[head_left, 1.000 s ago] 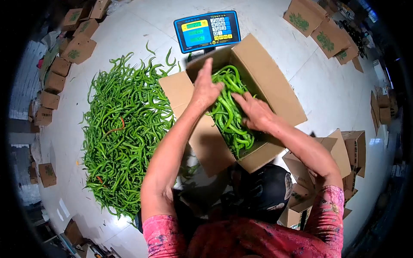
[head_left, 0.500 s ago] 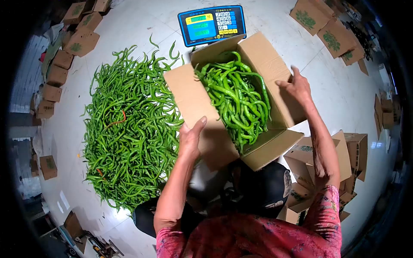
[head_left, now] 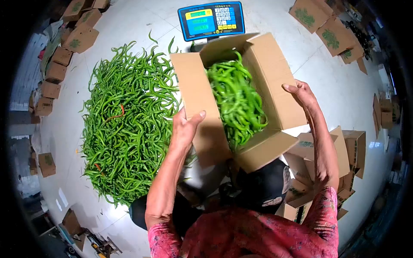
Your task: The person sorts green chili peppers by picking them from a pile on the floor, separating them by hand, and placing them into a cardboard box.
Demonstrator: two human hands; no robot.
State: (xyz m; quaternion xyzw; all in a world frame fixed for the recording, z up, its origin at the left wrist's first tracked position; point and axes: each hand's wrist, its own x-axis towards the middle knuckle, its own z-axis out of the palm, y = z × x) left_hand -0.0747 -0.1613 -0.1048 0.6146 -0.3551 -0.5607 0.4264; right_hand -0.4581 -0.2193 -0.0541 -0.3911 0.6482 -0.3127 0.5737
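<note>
Since one second ago both hands have come off the peppers (head_left: 238, 103) inside the carton (head_left: 263, 90) and out to its flaps; the carton's load now shows blurred. Left hand (head_left: 184, 131) pinches the left flap (head_left: 202, 96), thumb on the inner face, fingers mostly hidden behind; right hand (head_left: 304, 93) pinches the right flap (head_left: 275, 73) at its outer edge, thumb inside, fingers curled outside. Peppers lie in the carton, between the hands; step in hand looks like shaking or settling the filled box; next move seems to call for an even grip on both sides. Beyond the left hand, a loose pepper pile (head_left: 124, 120); below the right hand, open cartons (head_left: 350, 150); ahead of both, a scale display (head_left: 211, 20), keypad numerals partly legible, heading seemingly "TCS", green readouts too blurred to read; far beyond the right hand, boxes (head_left: 331, 38) with green plant prints, no brand readable.
</note>
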